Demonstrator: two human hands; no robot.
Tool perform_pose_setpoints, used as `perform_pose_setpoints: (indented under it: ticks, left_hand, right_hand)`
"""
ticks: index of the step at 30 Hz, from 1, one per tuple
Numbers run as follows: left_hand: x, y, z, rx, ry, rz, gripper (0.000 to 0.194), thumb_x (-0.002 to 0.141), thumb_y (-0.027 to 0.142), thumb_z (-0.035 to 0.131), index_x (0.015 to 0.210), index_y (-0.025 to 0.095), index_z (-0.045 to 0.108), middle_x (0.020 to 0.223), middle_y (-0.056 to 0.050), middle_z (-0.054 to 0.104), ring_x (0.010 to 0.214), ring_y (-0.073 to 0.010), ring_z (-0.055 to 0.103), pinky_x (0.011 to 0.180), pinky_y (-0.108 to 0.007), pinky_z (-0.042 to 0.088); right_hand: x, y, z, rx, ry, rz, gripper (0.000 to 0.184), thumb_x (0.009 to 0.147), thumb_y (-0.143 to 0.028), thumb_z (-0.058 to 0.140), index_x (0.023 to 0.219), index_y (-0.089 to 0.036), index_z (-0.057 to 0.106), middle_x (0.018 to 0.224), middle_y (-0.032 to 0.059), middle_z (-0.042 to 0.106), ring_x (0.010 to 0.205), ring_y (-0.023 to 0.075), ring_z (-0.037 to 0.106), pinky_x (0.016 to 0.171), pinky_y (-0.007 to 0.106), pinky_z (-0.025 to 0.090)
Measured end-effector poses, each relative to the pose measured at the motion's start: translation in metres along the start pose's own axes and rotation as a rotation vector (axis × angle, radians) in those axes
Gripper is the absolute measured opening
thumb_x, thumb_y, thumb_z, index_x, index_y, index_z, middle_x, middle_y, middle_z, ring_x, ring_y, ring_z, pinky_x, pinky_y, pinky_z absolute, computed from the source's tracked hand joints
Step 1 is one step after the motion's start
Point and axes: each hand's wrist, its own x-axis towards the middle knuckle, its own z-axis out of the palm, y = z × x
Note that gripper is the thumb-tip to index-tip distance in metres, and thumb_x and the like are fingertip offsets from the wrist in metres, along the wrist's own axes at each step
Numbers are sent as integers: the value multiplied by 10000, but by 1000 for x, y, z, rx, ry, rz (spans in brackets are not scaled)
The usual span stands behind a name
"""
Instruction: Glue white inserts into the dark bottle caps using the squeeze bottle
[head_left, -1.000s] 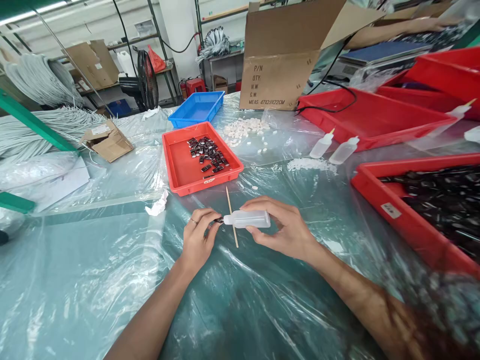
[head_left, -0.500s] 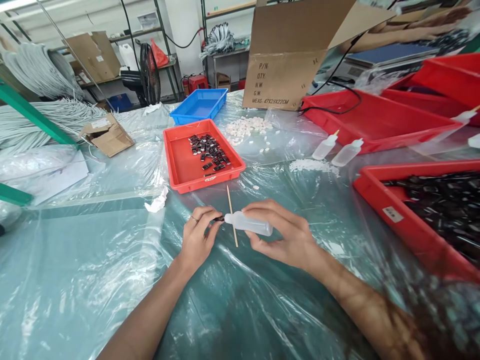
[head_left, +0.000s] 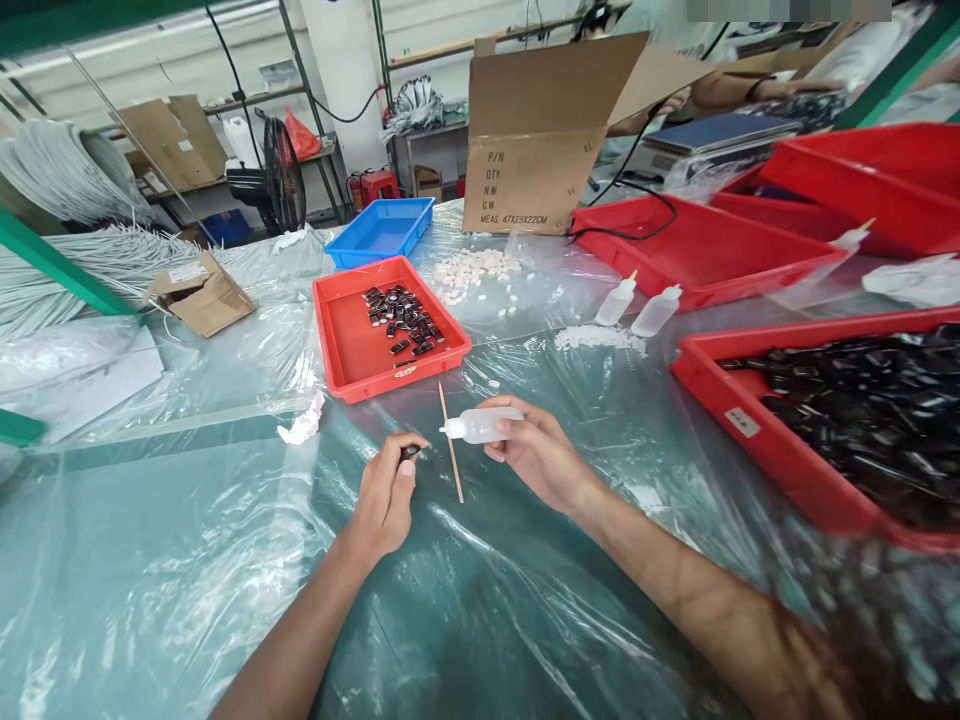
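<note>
Between thumb and fingers, my left hand [head_left: 386, 497] pinches a small black part [head_left: 409, 452]. My right hand [head_left: 541, 455] is wrapped round a translucent squeeze bottle [head_left: 484, 425], held on its side with the nozzle pointing left. A gap separates the nozzle from the black part. Under the bottle lies a thin wooden stick [head_left: 454, 465] on the plastic-covered table. Just beyond the hands, a red tray [head_left: 345, 350] holds several similar black parts [head_left: 405, 315]. A single white piece [head_left: 493, 383] rests near the bottle.
White pieces [head_left: 472, 272] and smaller white bits [head_left: 600, 338] lie behind. Two more squeeze bottles [head_left: 656, 312] lean on a red bin [head_left: 697, 250]. A large red bin of black parts [head_left: 862, 420] stands right; a blue tray [head_left: 382, 230], carton [head_left: 525, 170] and crumpled tissue [head_left: 302, 418] are around.
The bottle's nozzle has drawn away from the black part. My right hand has turned, its fingers now around the bottle's rear. My left hand still pinches the part, and the view has shifted slightly.
</note>
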Motion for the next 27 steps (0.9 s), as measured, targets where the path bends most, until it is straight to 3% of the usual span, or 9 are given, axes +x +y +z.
perform_pose_setpoints:
  ticks: [2,9,15,18,20,23,27]
  left_hand:
    - [3,1,0,10,-20,-2,322,998,278,274,1082,276,585,777,16,571,604,-138,567,647,-274,480]
    - [9,-4,5,80,57,28,125,937,257,543,1050,269,596,904,7,644,796,-151,653,759,-264,505]
    - [10,-5,3,121,107,83,92,922,234,578,1000,267,613,914,-8,668,865,-178,647,804,-304,501]
    - [9,-4,3,146,109,103,103,915,231,596,1007,270,619,924,-10,661,876,-180,641,805,-312,504]
    - [9,-4,3,161,111,113,105,917,233,597,1013,267,621,931,-14,657,878,-180,638,803,-313,507]
    - [9,-4,3,175,120,123,106,924,227,591,1021,259,617,935,-17,652,881,-174,637,801,-306,511]
    - [9,-3,2,189,128,133,109,922,213,596,1021,252,620,940,-17,652,883,-166,633,807,-301,514]
  right_hand:
    - [0,-1,0,-22,-14,-7,344,770,-437,898,963,-180,778,849,41,720,664,114,507,558,253,426]
    - [1,1,-9,-247,-8,-98,299,796,-399,856,1014,-210,776,835,-6,698,688,116,525,612,241,429]
    - [0,5,-8,-400,-54,-181,271,817,-393,850,1022,-234,772,943,15,761,819,165,676,710,265,536]
    - [-5,5,-5,-565,-45,-320,224,864,-351,800,1060,-249,760,984,22,777,845,185,713,732,294,575]
    - [-10,3,-2,-718,-47,-496,232,881,-287,772,1111,-282,748,1039,30,783,912,222,746,775,339,614]
    - [-19,-1,3,-910,-86,-760,433,869,-171,754,1248,-373,708,1148,44,771,1041,276,770,869,420,662]
    - [-24,-4,8,-1020,-120,-892,596,883,-118,730,1381,-429,625,1167,62,752,1025,284,776,864,440,683]
